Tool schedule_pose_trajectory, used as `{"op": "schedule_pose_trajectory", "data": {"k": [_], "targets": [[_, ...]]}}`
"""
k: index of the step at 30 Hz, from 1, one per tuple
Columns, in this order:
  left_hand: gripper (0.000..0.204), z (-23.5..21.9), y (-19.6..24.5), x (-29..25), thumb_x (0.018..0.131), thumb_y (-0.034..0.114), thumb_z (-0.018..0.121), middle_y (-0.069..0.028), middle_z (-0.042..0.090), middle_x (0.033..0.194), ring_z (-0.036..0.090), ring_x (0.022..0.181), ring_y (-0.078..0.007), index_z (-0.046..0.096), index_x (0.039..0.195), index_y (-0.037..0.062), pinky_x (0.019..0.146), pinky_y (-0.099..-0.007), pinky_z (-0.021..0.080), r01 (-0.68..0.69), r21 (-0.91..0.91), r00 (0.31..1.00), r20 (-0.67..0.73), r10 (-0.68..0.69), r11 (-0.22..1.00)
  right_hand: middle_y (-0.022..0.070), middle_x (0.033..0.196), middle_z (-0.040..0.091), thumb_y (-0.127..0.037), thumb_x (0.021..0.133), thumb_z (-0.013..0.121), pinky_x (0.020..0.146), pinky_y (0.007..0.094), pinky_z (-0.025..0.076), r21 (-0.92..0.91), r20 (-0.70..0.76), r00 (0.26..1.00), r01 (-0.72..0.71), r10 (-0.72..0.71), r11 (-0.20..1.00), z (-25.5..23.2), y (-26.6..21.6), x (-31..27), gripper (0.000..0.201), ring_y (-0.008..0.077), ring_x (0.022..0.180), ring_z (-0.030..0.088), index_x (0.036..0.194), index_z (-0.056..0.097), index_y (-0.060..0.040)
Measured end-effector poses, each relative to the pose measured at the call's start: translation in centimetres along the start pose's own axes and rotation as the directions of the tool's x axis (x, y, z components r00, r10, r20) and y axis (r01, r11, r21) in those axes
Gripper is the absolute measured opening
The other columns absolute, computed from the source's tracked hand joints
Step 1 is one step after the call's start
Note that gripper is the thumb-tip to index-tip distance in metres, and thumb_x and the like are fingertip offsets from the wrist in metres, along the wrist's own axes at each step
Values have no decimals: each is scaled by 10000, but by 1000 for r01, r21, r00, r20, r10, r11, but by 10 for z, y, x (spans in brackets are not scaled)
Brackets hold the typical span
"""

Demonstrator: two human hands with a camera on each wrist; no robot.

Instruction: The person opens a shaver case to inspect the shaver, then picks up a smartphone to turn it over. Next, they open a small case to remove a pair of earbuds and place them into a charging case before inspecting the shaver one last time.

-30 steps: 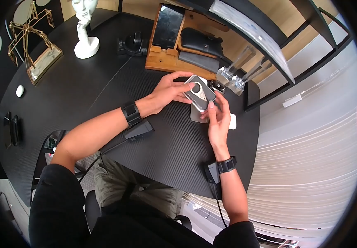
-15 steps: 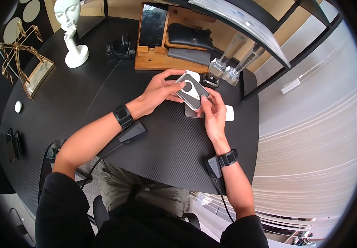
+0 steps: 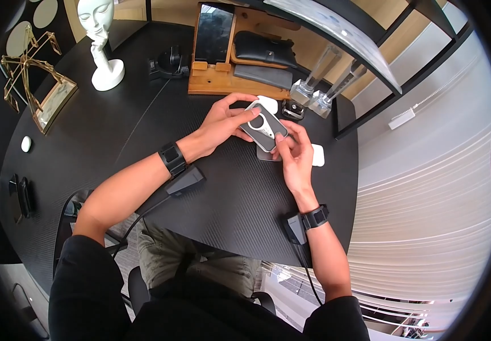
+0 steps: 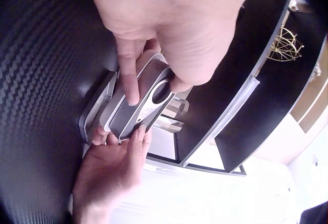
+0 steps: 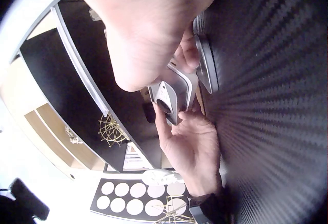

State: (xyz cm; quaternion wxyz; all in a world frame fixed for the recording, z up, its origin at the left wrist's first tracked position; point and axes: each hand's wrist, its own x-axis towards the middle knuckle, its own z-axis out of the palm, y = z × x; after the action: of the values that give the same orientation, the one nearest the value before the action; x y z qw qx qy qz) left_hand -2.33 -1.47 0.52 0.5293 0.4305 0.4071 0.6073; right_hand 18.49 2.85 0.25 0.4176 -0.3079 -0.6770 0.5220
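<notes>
While we hold it in both hands: the grey case (image 3: 264,131) sits tilted just above the tabletop (image 3: 143,125), in front of the wooden organiser (image 3: 222,82).
Left hand: our left hand (image 3: 226,126) grips the case's far end, thumb curled onto its top by the dark round spot, fingers wrapped behind.
Right hand: our right hand (image 3: 295,156) pinches the case's near end, fingertips (image 4: 137,141) curled against its edge.
Case: rounded, grey with a paler rim, raised at an angle; the left wrist view shows it (image 4: 139,106) lifted off a flat grey tin half (image 4: 95,112).
Tin half: lies flat on the tabletop directly under the case.
Nearby: a white pad (image 3: 317,155) lies just beside our right hand; two clear blocks (image 3: 319,85) stand near the organiser; a white bust (image 3: 102,40) stands well apart at far left.
</notes>
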Motion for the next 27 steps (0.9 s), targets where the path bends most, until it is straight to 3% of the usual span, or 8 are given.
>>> {"op": "schedule_pose_trajectory", "data": {"k": [11, 18, 24, 26, 27], "targets": [[444, -1, -2, 1, 995, 239, 667, -164, 723, 1082, 720, 891, -170, 518, 1360, 35, 656, -256, 626, -38, 63, 999, -26, 40, 997, 29, 860, 670, -145, 1016, 635, 624, 223, 487, 39, 28, 999, 27, -28, 999, 0, 1, 0, 335, 65, 702, 598, 1308, 550, -5], [451, 0, 0, 0, 993, 214, 667, -167, 710, 1128, 715, 929, -177, 511, 1375, 32, 687, -275, 635, 2, 11, 1000, -14, -1, 1000, 31, 888, 657, -157, 1018, 636, 616, 216, 473, 17, 18, 998, 54, -54, 998, -1, 1, -1, 339, 59, 693, 582, 1309, 554, -3], [485, 0, -4, 2, 989, 181, 668, -162, 700, 1141, 715, 955, -187, 496, 1410, 15, 716, -288, 639, -76, 9, 997, -2, 76, 997, 76, 1040, 671, -168, 1028, 615, 590, 220, 455, 26, -54, 996, 69, -67, 997, -3, 1, 1, 338, 64, 685, 572, 1311, 552, 5], [479, -4, -4, 4, 993, 168, 662, -164, 698, 1141, 717, 957, -193, 496, 1410, 2, 716, -288, 639, -59, 26, 996, -65, 60, 998, 55, 992, 681, -176, 1049, 582, 533, 228, 448, -72, -210, 976, 37, -51, 997, -2, -6, 1, 283, 55, 612, 551, 1276, 564, -8], [479, -5, -3, 5, 993, 168, 662, -164, 698, 1141, 717, 957, -193, 496, 1410, 2, 716, -288, 639, -65, 25, 996, -66, 67, 998, 68, 1044, 679, -163, 1022, 614, 499, 244, 432, -148, -249, 966, 31, -67, 989, -3, -6, 0, 286, 60, 576, 539, 1260, 559, -13]]}}
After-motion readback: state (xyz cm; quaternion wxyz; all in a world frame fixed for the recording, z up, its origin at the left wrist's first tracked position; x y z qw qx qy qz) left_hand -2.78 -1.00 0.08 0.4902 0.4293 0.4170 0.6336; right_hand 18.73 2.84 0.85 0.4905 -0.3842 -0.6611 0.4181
